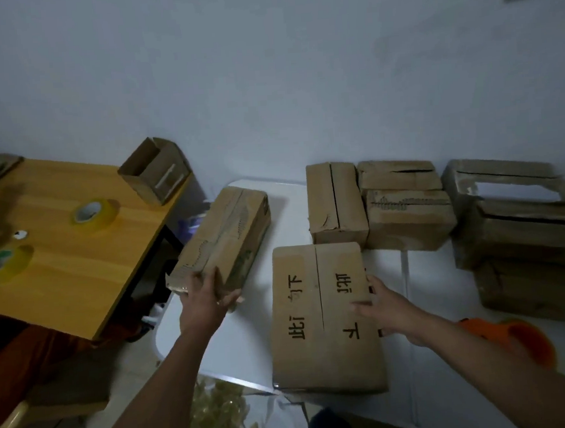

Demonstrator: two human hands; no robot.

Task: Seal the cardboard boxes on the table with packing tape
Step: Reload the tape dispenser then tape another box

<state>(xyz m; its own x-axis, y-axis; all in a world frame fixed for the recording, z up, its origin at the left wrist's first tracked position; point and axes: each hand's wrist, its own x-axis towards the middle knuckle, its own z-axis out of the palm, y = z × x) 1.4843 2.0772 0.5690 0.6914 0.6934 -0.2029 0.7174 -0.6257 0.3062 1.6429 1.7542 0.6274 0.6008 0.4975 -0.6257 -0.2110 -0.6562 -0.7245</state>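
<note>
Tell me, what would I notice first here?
Probably the big box with black writing in the middle of the white table, with the right hand on its edge. Next, the left hand gripping a long box at the table's left edge.

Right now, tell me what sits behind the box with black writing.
Behind the box with black writing, two closed cardboard boxes stand side by side on the white table. A third sits beyond them. Contents are hidden.
</note>
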